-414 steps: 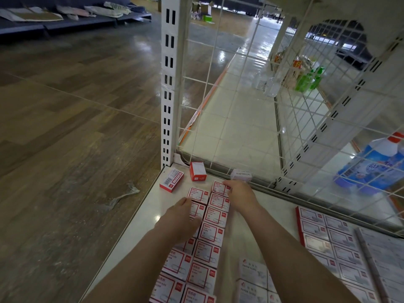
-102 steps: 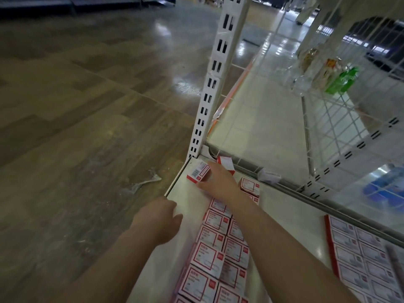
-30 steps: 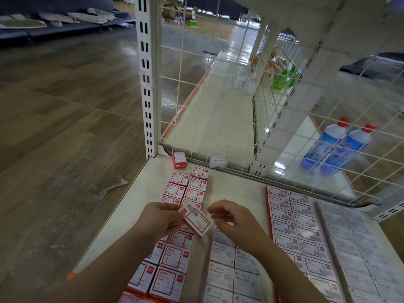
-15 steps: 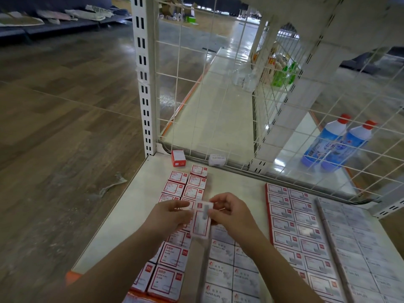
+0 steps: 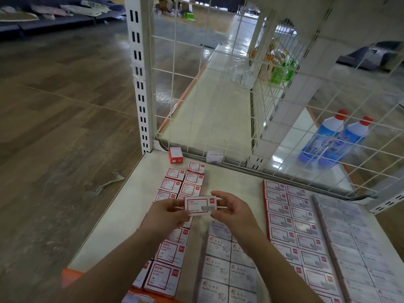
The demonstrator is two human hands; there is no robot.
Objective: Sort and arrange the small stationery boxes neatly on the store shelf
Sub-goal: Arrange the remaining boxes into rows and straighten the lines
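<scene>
Box (image 5: 200,205) pinched level between left hand (image 5: 168,215) and right hand (image 5: 235,213) fingers (image 5: 218,195).

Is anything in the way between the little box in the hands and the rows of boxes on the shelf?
Nothing visible. Both the left hand and right hand hold the box in open air just above the red-and-white rows.

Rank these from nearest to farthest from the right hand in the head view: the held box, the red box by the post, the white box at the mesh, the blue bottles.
1. Held box: pinched between right hand and left hand.
2. White box: straight ahead, against the mesh.
3. Red box: ahead-left, by the post.
4. Blue bottles: behind the mesh, far right.
</scene>
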